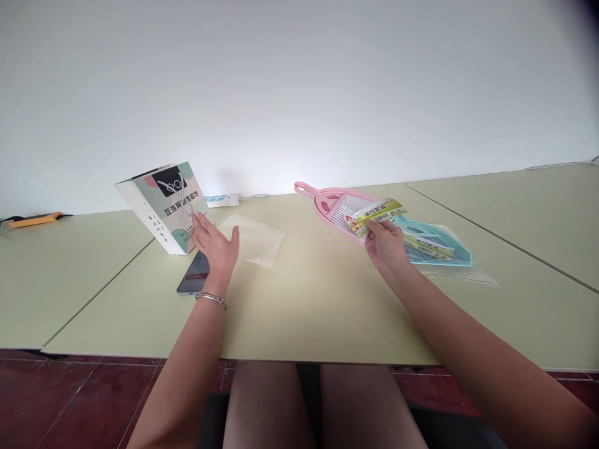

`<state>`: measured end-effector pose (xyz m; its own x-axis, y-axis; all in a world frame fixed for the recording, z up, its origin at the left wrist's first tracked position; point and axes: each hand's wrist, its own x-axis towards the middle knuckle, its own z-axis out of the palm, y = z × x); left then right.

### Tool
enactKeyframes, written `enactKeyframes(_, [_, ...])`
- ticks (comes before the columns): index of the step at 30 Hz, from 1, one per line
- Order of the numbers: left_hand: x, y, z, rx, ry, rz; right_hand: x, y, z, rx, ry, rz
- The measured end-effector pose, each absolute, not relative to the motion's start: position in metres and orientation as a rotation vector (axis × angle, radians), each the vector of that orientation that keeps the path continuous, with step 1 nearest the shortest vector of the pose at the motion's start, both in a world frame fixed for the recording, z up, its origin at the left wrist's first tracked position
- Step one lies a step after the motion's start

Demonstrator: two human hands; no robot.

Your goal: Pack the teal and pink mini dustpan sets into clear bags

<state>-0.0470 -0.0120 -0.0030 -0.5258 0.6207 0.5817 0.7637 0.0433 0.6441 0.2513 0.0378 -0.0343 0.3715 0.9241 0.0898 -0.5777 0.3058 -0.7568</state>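
My left hand (214, 246) is open, fingers stretched out, hovering between a printed paper bag (161, 204) and a clear plastic bag (255, 240) that lies flat on the table. Under its wrist lies a phone (193, 277). My right hand (386, 244) pinches the yellow-green label card (377, 214) of a pink dustpan set (330, 202). Just right of that hand lies a blue dustpan set (437, 246) in a clear wrapper.
The pale green table (309, 312) meets other tables at seams on the left and right. A white power strip (223, 199) lies by the wall. An orange tool (35, 219) rests at the far left. Dark red floor tiles show below the front edge.
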Motion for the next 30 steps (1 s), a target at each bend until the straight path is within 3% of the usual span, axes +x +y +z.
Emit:
enactKeyframes(3, [-0.018, -0.023, -0.002, -1.784, -1.994, -1.734, 0.244, 0.031, -0.034, -0.702, -0.667, 1.217])
enactKeyframes(8, [0.009, -0.029, -0.008, -2.729, -1.917, -2.683, 0.233, 0.012, -0.03, -0.754, -0.984, 1.625])
enactKeyframes(13, [0.008, -0.025, -0.013, -2.595, -1.653, -3.108, 0.235, 0.011, -0.028, -0.927, -1.042, 1.665])
enactKeyframes(18, [0.01, -0.024, -0.015, -2.47, -1.646, -3.006, 0.242, 0.023, -0.034, -1.241, -0.877, 1.109])
enactKeyframes(22, [0.015, -0.029, -0.013, -2.703, -1.624, -2.698, 0.23, 0.011, -0.038, -1.017, -1.51, 0.478])
enactKeyframes(25, [0.018, -0.034, -0.009, -2.923, -1.405, -2.451, 0.213, -0.004, -0.038, -0.732, -1.985, 0.357])
enactKeyframes(30, [0.021, -0.038, -0.001, -2.97, -1.097, -2.202, 0.202, -0.015, -0.031, -0.729, -1.927, 0.222])
